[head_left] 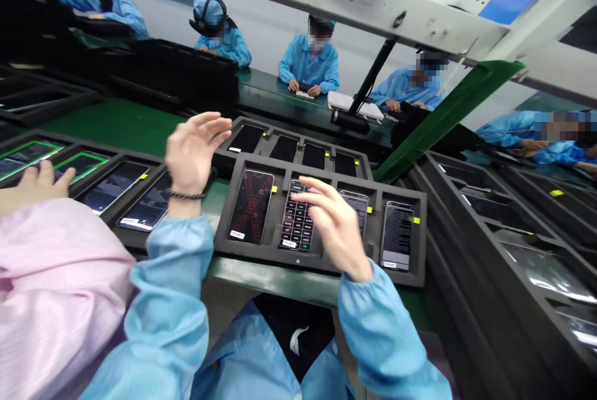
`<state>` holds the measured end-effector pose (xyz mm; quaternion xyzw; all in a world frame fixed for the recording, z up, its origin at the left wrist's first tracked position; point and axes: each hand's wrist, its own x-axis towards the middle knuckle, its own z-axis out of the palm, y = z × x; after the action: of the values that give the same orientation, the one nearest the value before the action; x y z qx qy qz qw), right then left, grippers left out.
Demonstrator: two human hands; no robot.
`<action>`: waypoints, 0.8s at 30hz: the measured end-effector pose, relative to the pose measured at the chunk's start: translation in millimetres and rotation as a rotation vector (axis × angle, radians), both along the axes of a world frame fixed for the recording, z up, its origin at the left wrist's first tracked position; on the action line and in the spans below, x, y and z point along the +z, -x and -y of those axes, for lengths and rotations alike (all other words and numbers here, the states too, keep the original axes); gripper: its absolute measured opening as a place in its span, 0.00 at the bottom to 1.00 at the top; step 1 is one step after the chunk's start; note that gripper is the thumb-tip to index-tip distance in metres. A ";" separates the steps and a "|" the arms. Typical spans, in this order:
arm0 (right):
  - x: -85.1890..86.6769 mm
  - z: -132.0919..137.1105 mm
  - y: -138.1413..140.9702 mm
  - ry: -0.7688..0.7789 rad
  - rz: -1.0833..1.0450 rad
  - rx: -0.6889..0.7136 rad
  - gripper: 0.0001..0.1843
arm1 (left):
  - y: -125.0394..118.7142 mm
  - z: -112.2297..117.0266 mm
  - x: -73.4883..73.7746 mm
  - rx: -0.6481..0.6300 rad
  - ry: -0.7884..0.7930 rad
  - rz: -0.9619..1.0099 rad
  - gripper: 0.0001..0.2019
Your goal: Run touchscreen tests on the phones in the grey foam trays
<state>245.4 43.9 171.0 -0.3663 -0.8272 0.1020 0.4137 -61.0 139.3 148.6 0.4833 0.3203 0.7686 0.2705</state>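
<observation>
A black tray (321,266) lies on the green bench in front of me with several phones in its slots. The leftmost phone (252,206) shows a red cross pattern. The second phone (295,221) shows a grid of keys. My right hand (333,223) hovers over the second and third phones, fingers stretched out and apart, holding nothing. My left hand (192,152) is raised above the tray's left edge, fingers spread, empty, with a dark band at the wrist.
A second tray (298,142) of dark phones sits just behind. More trays with phones (116,185) lie to the left, where a neighbour's hand (40,179) in a pink sleeve rests. Stacked black trays (513,226) stand right. Several workers in blue sit across the line.
</observation>
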 end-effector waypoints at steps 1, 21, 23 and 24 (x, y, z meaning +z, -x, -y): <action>-5.8 -8.9 12.9 -0.069 0.112 -0.049 0.18 | -7.7 -22.5 -9.0 0.034 0.019 0.038 0.23; -61.3 -57.6 65.4 -0.276 0.563 -0.184 0.18 | -14.3 -91.5 -86.7 0.618 0.107 -0.596 0.23; -63.6 -52.4 67.6 -0.273 0.566 -0.155 0.18 | -14.3 -91.2 -86.8 0.619 0.126 -0.600 0.24; -64.8 -49.9 68.7 -0.268 0.567 -0.141 0.18 | -14.4 -90.7 -86.5 0.620 0.128 -0.600 0.24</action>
<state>176.7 93.7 106.1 -0.3785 -0.8882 -0.1428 0.2176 -46.7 230.0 62.1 0.5483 0.5617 0.6176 -0.0484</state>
